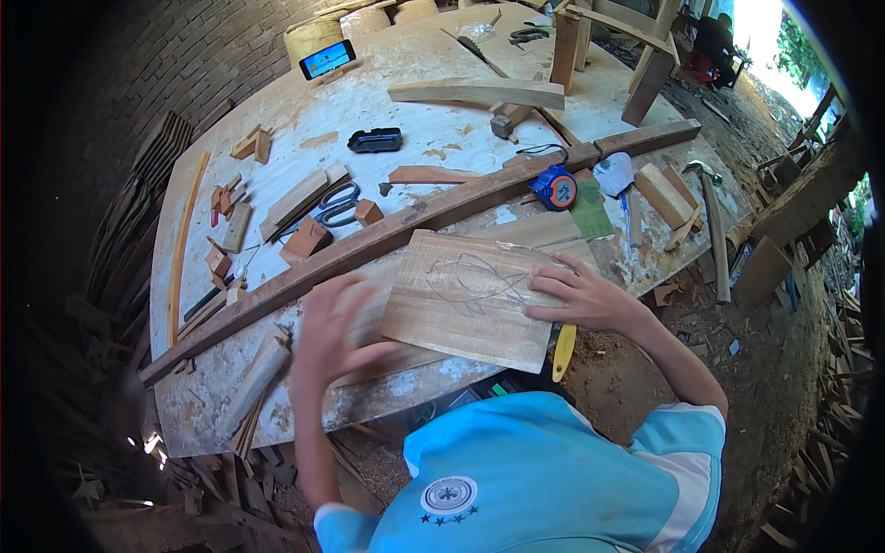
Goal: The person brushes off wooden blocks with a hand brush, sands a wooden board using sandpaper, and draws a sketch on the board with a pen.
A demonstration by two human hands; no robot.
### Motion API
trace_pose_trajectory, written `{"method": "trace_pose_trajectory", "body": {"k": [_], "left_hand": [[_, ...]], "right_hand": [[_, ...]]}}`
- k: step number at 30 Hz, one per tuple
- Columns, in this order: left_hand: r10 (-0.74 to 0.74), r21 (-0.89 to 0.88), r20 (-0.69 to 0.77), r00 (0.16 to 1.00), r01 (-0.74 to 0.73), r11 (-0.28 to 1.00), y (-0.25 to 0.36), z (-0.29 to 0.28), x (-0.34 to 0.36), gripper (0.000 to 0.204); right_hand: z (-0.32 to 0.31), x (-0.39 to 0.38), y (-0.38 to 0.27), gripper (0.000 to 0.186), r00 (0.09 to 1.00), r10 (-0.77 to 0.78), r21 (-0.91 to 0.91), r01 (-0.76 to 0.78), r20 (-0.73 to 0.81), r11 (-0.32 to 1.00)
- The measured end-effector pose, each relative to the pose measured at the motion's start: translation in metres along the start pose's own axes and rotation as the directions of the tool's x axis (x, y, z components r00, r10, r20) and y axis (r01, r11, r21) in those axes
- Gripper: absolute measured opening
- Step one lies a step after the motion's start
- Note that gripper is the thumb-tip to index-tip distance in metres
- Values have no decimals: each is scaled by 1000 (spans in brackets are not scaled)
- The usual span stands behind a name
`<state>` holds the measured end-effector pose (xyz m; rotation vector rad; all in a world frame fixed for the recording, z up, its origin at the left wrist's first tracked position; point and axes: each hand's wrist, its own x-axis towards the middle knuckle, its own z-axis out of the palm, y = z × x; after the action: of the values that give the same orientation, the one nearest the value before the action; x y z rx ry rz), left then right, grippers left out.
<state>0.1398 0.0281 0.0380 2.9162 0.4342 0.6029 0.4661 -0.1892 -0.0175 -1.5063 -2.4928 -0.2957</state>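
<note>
A thin wooden board with a fish-like pencil drawing lies tilted at the near edge of the table. My right hand rests palm down over the board's right edge, its fingers spread on the top face beside the drawing. A flat yellow handle sticks out from under the board below that hand; the rest of its tool is hidden. My left hand, smeared by motion, is raised just left of the board, empty with thumb and fingers apart. Under the board lies a longer plank.
A long dark wooden beam crosses the table diagonally beyond the board. Past it lie scissors, a blue tape measure, a black case and wood offcuts. A propped phone stands far back; a hammer lies right.
</note>
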Motion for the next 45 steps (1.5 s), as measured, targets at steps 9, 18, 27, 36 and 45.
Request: {"method": "trace_pose_trajectory", "body": {"k": [9,18,27,36,45], "left_hand": [[364,-70,154,919,-357,931,11,59,90,86],[20,-229,67,998,-4,973,2,88,56,61],[-231,-94,-96,968,222,971,5,79,39,48],[-160,-92,228,960,185,978,9,37,-13,79],[-321,-95,218,922,347,933,22,48,-34,87]], "right_hand": [[-1,10,-2,45,965,-224,-144,204,-140,968],[-10,43,13,49,926,-376,-175,374,20,911],[-10,103,75,48,923,381,8,-382,47,924],[14,85,85,53,644,694,413,-564,-323,715],[65,-36,114,50,346,897,24,-930,-277,366]]}}
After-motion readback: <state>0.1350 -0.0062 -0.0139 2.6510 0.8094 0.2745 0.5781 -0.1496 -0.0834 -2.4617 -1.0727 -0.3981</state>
